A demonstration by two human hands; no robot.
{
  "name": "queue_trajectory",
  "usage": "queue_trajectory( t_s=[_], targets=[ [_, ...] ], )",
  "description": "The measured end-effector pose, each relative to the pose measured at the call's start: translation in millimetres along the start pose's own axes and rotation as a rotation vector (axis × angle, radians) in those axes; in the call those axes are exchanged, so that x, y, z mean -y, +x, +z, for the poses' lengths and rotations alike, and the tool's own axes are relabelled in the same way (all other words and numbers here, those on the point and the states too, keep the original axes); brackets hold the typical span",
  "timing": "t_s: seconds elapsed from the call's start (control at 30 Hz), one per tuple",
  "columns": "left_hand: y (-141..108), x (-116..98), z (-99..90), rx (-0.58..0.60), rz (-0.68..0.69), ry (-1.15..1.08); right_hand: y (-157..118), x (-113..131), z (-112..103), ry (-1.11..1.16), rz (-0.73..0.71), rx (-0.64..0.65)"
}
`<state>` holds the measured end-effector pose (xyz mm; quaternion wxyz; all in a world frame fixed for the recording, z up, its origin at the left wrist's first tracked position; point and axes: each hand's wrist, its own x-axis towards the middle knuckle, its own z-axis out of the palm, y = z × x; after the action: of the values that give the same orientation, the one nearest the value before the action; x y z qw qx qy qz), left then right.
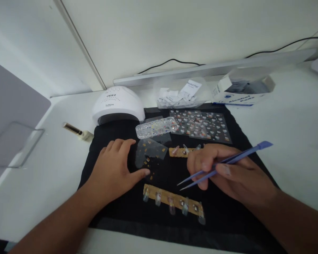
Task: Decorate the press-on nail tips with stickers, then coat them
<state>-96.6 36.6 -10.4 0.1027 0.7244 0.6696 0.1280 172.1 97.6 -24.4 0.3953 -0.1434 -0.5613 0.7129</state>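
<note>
My right hand (225, 171) grips purple tweezers (234, 158), whose two metal tips point left and stand slightly apart with nothing visible between them. Below those tips lies a wooden nail stand (163, 194) carrying several clear and tinted false nails (171, 206). A second nail stand (178, 152) sits farther back, partly hidden by my right hand. My left hand (115, 165) rests with thumb and fingers apart on the black cloth (159, 224). Beside its thumb is a clear sticker sheet (151, 153) with small gold designs. I cannot tell whether the thumb touches the sheet.
A white nail lamp (118, 104) stands at the back left, a polish bottle (78, 131) lying nearby. Behind the cloth are a clear tub of sachets (180, 95) and an alcohol pad box (241, 90). A rhinestone case (157, 127) and patterned sticker sheets (201, 125) lie on the cloth.
</note>
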Motion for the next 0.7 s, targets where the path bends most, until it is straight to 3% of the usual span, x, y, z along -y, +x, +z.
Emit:
queue_trajectory(
  t_s=[0.13, 0.37, 0.53, 0.7],
  targets=[
    [5, -8, 8.6, 0.065, -0.015, 0.013, 1, -1, 0, -0.015, -0.011, 0.020],
    [7, -6, 15.1, 0.054, 0.039, -0.151, -1, -2, 1, -0.074, -0.017, 0.021],
    [9, 1, 20.1, -0.024, 0.101, -0.383, -2, 1, 3, -0.091, -0.044, 0.011],
    [4, 2, 24.0, -0.193, 0.140, -0.625, -2, 7, 12, -0.102, -0.134, -0.001]
  ],
)
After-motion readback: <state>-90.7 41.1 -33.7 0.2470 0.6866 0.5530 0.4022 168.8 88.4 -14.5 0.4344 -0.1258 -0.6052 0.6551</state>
